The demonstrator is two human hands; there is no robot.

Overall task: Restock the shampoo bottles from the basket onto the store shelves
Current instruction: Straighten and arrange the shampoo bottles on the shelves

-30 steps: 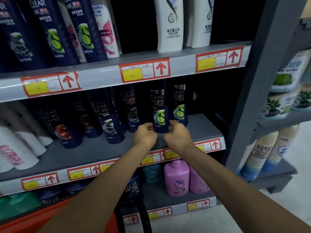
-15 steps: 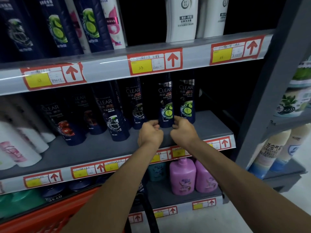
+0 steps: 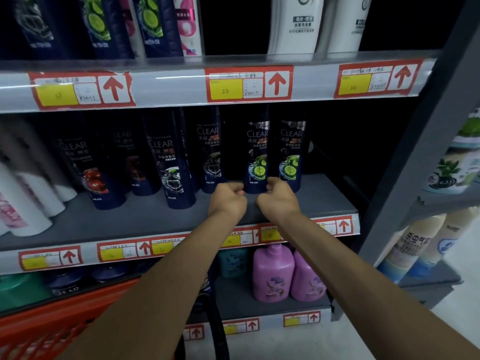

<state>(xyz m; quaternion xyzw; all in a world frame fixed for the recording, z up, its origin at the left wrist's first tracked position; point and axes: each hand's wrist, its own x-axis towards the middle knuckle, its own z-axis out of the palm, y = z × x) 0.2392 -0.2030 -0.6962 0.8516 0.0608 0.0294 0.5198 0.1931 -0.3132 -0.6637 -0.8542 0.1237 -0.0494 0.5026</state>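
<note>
A dark blue CLEAR shampoo bottle with a lime label (image 3: 256,157) stands upright on the middle grey shelf (image 3: 319,201). My left hand (image 3: 226,200) has its fingers curled against the left of the bottle's base. On the other side my right hand (image 3: 278,198) curls its fingers round the right of the base. A matching lime bottle (image 3: 291,154) stands just to its right, close beside it. The orange basket (image 3: 39,331) hangs at the lower left under my left forearm, its inside hidden.
More dark CLEAR bottles (image 3: 168,165) and white bottles (image 3: 23,203) fill the shelf's left. Bare shelf lies right of the lime pair. Pink bottles (image 3: 272,274) sit below, white bottles (image 3: 296,24) above. A grey upright (image 3: 415,162) bounds the bay; another rack (image 3: 441,211) stands beyond.
Both hands stay at the lime bottle's base. The bottle has slid back a little and now lines up with its neighbour. The view has drawn closer to the shelf.
</note>
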